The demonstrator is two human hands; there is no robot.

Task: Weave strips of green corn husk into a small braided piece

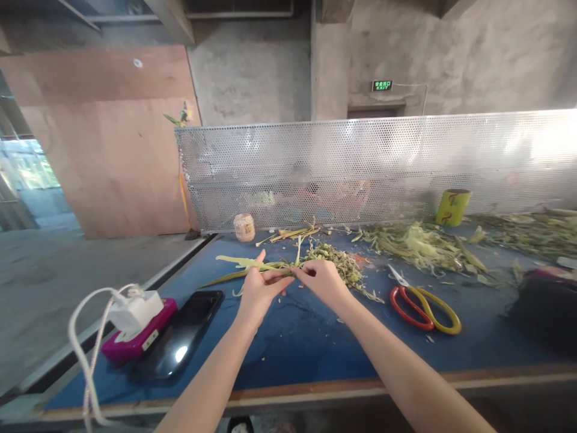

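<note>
Long pale-green plant strips (265,266), which look like dried husk or leaf, run through both hands over the blue table. My left hand (261,285) grips them from the left, its fingers pointing right and the long ends trailing out past it. At the same bundle, my right hand (322,279) pinches with thumb and fingertips, close to the left fingertips. A narrow strip stands upright between the two hands. Just behind my right hand lies a braided or knotted heap (345,264) of the same dry material. What exactly sits between the right fingertips is too small to make out.
Scissors (415,300) with red and yellow handles lie at right. Loose husks (415,246) and a yellow-green can (453,207) stand behind. A twine ball (244,227) sits at the back left. A phone (180,337) and pink power strip (139,337) lie front left. A perforated metal screen (315,156) borders the back.
</note>
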